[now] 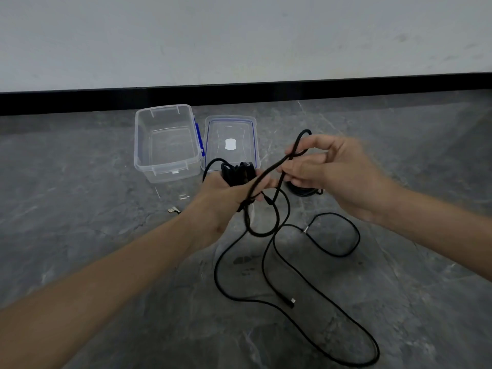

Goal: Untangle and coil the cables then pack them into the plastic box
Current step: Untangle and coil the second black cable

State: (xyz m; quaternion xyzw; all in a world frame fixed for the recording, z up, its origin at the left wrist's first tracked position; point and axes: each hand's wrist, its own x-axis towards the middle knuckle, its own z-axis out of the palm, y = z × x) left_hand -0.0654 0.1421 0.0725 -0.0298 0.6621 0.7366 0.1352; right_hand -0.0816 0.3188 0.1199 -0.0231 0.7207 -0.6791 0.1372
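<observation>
So, a coiled bundle point(235, 173) of black cable point(266, 173) is gripped by the left hand point(221, 201), with a loop pinched by the right hand point(338, 177) at its 3 o'clock. Slack is trailed over the floor point(80, 182) at 6; the plastic box point(167, 145) is parked at 11.

Left hand point(226, 203): fingers curled tight round a cable bundle point(237, 173), arm coming in from 8 o'clock.
Right hand point(338, 177): fingertips pinching a cable point(269, 170), forearm in from 4 o'clock.

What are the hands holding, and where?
The left hand grips a coiled bundle of thin black cable around its middle; the right hand pinches a loose black cable loop near its top.
</observation>
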